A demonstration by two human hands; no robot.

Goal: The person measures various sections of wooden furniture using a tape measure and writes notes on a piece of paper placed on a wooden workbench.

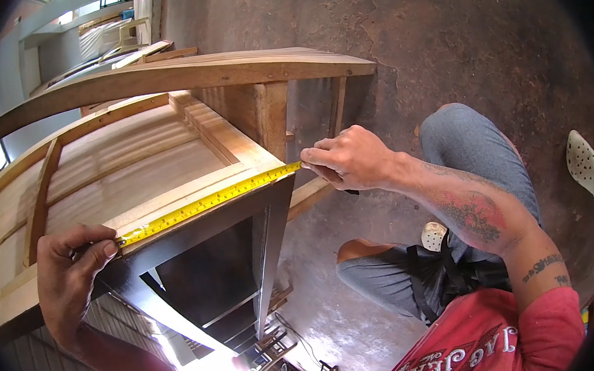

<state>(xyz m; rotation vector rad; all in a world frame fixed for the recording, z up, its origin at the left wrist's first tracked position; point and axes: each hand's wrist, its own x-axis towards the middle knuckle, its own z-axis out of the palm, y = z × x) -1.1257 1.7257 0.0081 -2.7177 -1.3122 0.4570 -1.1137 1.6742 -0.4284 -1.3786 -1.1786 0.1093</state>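
A yellow tape measure (207, 201) is stretched along the edge of a wooden frame (172, 192). My left hand (74, 273) pinches the tape's left end against the wood. At the frame's corner, my right hand (348, 159) is closed around the other end; a bit of something dark shows under its fingers, and the tape's case is mostly hidden. Below the tape runs a dark, glossy panel (196, 239) with a rectangular opening. Thin slats and a pale sheet (134, 156) fill the frame behind the tape.
A long curved wooden rail (163, 76) arches over the far side of the frame. My bent legs (475, 143) are on the right, with a cream perforated clog (583, 163) on the brown floor (481, 38). Wooden pieces (274, 344) and cords lie at the bottom.
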